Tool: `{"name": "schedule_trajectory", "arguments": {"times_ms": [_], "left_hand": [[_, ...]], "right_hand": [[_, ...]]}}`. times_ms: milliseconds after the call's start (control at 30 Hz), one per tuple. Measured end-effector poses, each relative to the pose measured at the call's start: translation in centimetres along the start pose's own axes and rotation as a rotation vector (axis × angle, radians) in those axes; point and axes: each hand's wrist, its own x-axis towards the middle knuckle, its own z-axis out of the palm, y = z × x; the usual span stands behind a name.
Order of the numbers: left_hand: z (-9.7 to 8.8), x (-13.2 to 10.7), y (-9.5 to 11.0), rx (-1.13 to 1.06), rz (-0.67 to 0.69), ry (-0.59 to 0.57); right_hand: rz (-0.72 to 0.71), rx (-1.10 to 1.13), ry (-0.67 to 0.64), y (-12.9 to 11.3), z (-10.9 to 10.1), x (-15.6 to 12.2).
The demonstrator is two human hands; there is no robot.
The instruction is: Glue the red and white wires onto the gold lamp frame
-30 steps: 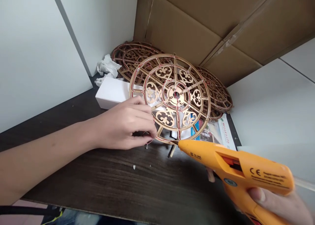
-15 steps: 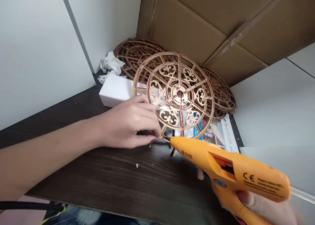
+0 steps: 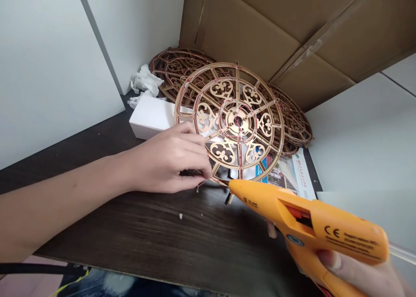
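A round gold openwork frame (image 3: 240,174) with scroll ornaments leans, tilted, at the middle of the desk. Thin red and white wires run along its rings and around its hub. My left hand (image 3: 182,160) has its fingers closed on the lower left rim of this frame, thumb and fingertips pinched together. An orange hot glue gun (image 3: 302,221) is gripped in my right hand (image 3: 357,271) at the lower right. Its nozzle points left, right by the frame's lower rim; whether it touches cannot be seen. A clear glue stick (image 3: 401,251) sticks out of its back end.
More gold frames (image 3: 175,67) are stacked behind, against a cardboard sheet (image 3: 247,28). On the dark desk (image 3: 156,236) are a white box (image 3: 149,117), crumpled tissue (image 3: 145,80), a printed paper (image 3: 303,171) and small white bits (image 3: 180,216). White panels (image 3: 48,63) stand at both sides.
The glue gun has shifted slightly right, its nozzle moving a little along the lower rim. My left hand keeps its hold on the frame.
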Motion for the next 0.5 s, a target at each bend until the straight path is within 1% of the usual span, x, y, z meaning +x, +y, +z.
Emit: {"name": "schedule_trajectory", "arguments": {"times_ms": [167, 267, 367, 433, 500], "left_hand": [[0.1, -0.1, 0.0, -0.002, 0.006, 0.013], [0.1, -0.1, 0.0, -0.002, 0.006, 0.015], [0.1, 0.0, -0.1, 0.000, 0.006, 0.010], [0.2, 0.0, -0.2, 0.006, 0.007, 0.006], [0.2, -0.1, -0.2, 0.015, 0.008, 0.000]], "right_hand": [[0.026, -0.020, -0.036, -0.9, -0.2, 0.2], [0.113, -0.016, 0.025, -0.5, -0.5, -0.8], [0.208, -0.008, 0.093, 0.5, -1.1, -2.3], [0.230, 0.000, 0.141, 1.0, -1.5, -2.9], [0.240, -0.020, 0.143, 1.3, -2.0, -3.2]]}}
